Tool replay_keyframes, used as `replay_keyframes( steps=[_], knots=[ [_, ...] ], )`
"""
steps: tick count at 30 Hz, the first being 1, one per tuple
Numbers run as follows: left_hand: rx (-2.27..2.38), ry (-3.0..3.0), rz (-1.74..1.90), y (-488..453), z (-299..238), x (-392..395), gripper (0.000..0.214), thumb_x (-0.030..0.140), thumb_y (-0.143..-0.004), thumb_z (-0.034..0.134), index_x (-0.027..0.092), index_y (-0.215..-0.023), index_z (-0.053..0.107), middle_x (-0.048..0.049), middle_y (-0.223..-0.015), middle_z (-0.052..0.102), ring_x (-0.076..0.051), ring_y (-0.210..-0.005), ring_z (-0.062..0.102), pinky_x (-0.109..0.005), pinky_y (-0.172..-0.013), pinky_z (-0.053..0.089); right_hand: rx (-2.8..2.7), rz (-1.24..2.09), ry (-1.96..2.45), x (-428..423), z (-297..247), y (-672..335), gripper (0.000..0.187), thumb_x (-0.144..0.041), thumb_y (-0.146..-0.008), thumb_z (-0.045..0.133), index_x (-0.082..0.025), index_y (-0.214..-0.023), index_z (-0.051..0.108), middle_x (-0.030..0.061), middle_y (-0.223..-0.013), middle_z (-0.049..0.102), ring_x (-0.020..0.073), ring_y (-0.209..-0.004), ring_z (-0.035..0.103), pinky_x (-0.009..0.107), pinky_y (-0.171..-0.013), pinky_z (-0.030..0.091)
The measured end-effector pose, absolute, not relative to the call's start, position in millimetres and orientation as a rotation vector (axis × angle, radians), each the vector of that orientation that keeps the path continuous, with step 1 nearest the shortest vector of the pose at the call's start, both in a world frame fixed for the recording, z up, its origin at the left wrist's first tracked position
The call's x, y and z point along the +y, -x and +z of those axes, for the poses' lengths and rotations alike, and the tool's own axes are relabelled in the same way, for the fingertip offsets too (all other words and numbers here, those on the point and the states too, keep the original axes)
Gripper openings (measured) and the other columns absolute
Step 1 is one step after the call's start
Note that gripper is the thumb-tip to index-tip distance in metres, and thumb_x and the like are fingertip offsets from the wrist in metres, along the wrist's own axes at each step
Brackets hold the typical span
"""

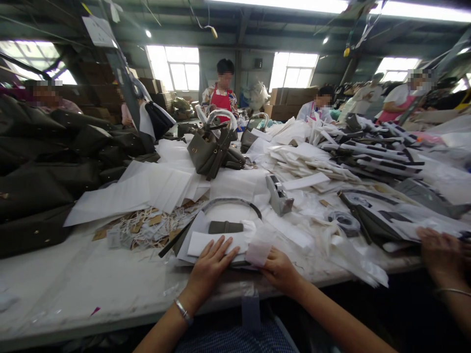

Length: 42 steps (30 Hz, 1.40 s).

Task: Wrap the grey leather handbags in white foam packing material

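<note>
On the table edge in front of me lies a dark olive handbag (225, 227) with its curved handle (235, 201) toward the far side, partly covered by white paper. My left hand (211, 262) rests with fingers spread on a white padding sheet (200, 243) over the bag. To its right, my right hand (280, 268) is closed at the edge of a thin translucent sheet (259, 244), thumb and fingers together. The lower part of the bag is hidden under the sheets and my hands. A grey tape dispenser (279, 195) stands beyond my right hand.
Olive bags (40, 196) are heaped at left. Stringed tags (147, 228) and white sheets (158, 184) lie nearby; wrapped straps (379, 152) are piled at far right. A co-worker's hand (441, 252) touches another bag (379, 220). Several people work beyond the table.
</note>
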State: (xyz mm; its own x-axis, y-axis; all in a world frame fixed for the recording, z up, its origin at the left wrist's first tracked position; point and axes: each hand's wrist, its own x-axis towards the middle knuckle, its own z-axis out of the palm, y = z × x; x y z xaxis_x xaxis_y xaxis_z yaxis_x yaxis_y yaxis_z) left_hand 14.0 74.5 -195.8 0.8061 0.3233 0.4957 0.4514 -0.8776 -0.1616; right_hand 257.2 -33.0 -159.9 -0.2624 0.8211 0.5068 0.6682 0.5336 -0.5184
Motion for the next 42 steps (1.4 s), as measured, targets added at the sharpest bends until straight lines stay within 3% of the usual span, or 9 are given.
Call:
replay_keyframes(
  steps=[8, 13, 17, 20, 25, 29, 33, 36, 42],
  knots=[
    [-0.636, 2.64, -0.595, -27.3, -193.5, 62.2, 0.051, 0.005, -0.093, 0.038, 0.02, -0.14, 0.051, -0.0091, -0.151, 0.046, -0.029, -0.14, 0.041, -0.05, -0.111, 0.042, -2.189, 0.121, 1.11, -32.9, -183.7, -265.6, 0.045, -0.014, -0.096, 0.054, -0.035, -0.135, 0.06, 0.0029, -0.124, 0.069, 0.025, -0.124, 0.059, 0.049, -0.114, 0.04],
    [-0.564, 2.685, -0.549, -31.9, -192.5, 60.5, 0.05, 0.002, -0.09, 0.038, 0.008, -0.138, 0.049, -0.0161, -0.152, 0.043, -0.027, -0.145, 0.033, -0.043, -0.115, 0.039, -2.167, 0.164, 1.203, -35.9, -186.0, -264.9, 0.042, -0.015, -0.097, 0.055, -0.036, -0.132, 0.062, 0.001, -0.128, 0.067, 0.0231, -0.126, 0.057, 0.048, -0.115, 0.039],
    [-0.599, 2.899, -0.505, -24.4, -184.9, 61.1, 0.07, 0.001, -0.081, 0.045, 0.015, -0.149, 0.037, -0.0092, -0.16, 0.031, -0.024, -0.148, 0.025, -0.044, -0.119, 0.033, -2.099, 0.174, 1.162, -38.4, -190.4, -262.9, 0.04, -0.017, -0.098, 0.057, -0.033, -0.134, 0.06, 0.0016, -0.129, 0.066, 0.0236, -0.13, 0.054, 0.048, -0.117, 0.037],
    [-0.663, 3.02, -0.517, -22.5, -177.0, 55.7, 0.073, 0.02, -0.083, 0.058, 0.021, -0.152, 0.034, -0.0081, -0.162, 0.024, -0.029, -0.149, 0.023, -0.05, -0.119, 0.031, -2.083, 0.205, 1.11, -38.5, -195.1, -262.1, 0.042, -0.017, -0.099, 0.057, -0.033, -0.138, 0.057, 0.0024, -0.132, 0.064, 0.0246, -0.132, 0.051, 0.049, -0.117, 0.036],
    [-0.768, 2.943, -0.66, -31.4, -179.9, 47.4, 0.063, 0.033, -0.091, 0.062, 0.03, -0.149, 0.04, -0.0059, -0.158, 0.036, -0.029, -0.145, 0.034, -0.05, -0.117, 0.035, -2.204, 0.075, 1.087, -42.4, -185.7, -261.5, 0.048, -0.008, -0.097, 0.05, -0.023, -0.143, 0.052, 0.0069, -0.138, 0.06, 0.0245, -0.138, 0.044, 0.05, -0.118, 0.034],
    [-0.796, 2.866, -0.748, -36.9, -189.1, 47.1, 0.053, 0.033, -0.094, 0.06, 0.033, -0.145, 0.046, -0.0046, -0.153, 0.043, -0.029, -0.14, 0.041, -0.05, -0.114, 0.039, -2.28, 0.436, 1.165, -49.7, -141.6, -266.3, 0.062, -0.006, -0.083, 0.052, -0.02, -0.144, 0.051, 0.0092, -0.145, 0.053, 0.0247, -0.141, 0.04, 0.05, -0.121, 0.027],
    [-0.772, 2.844, -0.787, -37.2, -191.0, 48.4, 0.051, 0.039, -0.094, 0.059, 0.032, -0.144, 0.048, -0.0061, -0.151, 0.046, -0.03, -0.139, 0.043, -0.051, -0.112, 0.041, -2.078, 0.744, 1.26, -37.8, -108.4, -275.3, 0.059, -0.016, -0.09, 0.055, -0.024, -0.148, 0.045, 0.0083, -0.139, 0.058, 0.0231, -0.127, 0.056, 0.043, -0.112, 0.042],
    [-0.774, 2.84, -0.784, -36.8, -191.0, 48.9, 0.052, 0.04, -0.094, 0.06, 0.032, -0.144, 0.049, -0.0067, -0.151, 0.047, -0.03, -0.139, 0.043, -0.051, -0.111, 0.042, -1.878, 0.69, 1.395, -14.3, -117.2, -279.6, 0.047, -0.019, -0.092, 0.056, -0.023, -0.139, 0.055, 0.0099, -0.133, 0.061, 0.0184, -0.099, 0.069, 0.033, -0.091, 0.057],
    [-0.772, 2.833, -0.798, -36.5, -193.1, 49.3, 0.051, 0.041, -0.093, 0.061, 0.032, -0.142, 0.05, -0.007, -0.15, 0.047, -0.03, -0.138, 0.044, -0.051, -0.111, 0.042, -1.937, 0.458, 1.68, 18.0, -140.5, -275.3, 0.052, -0.015, -0.078, 0.076, -0.021, -0.129, 0.065, 0.0111, -0.127, 0.062, 0.0159, -0.081, 0.067, 0.033, -0.085, 0.057]
  ],
)
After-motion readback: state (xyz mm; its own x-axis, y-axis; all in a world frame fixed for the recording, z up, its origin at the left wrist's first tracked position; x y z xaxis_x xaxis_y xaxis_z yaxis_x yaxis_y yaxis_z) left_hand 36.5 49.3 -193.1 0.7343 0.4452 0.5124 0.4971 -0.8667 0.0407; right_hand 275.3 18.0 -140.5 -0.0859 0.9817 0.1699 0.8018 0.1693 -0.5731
